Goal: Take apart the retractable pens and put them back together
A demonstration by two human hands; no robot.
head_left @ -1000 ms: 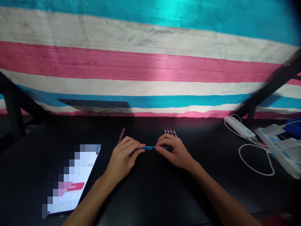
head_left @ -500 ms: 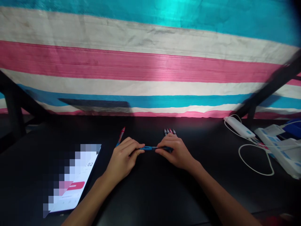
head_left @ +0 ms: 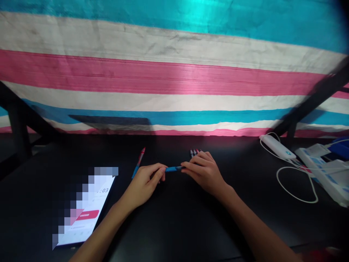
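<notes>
The left hand and right hand each have their grip pinched on a blue pen.

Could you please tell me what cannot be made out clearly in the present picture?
All in the head view:
Blue pen: its ends are hidden by the left hand and right hand.
Row of pens: lower parts hidden behind the right hand.
Lit screen: pixel blocks cover its left part; small print is unreadable.
Power strip: cut off by the right edge.
</notes>
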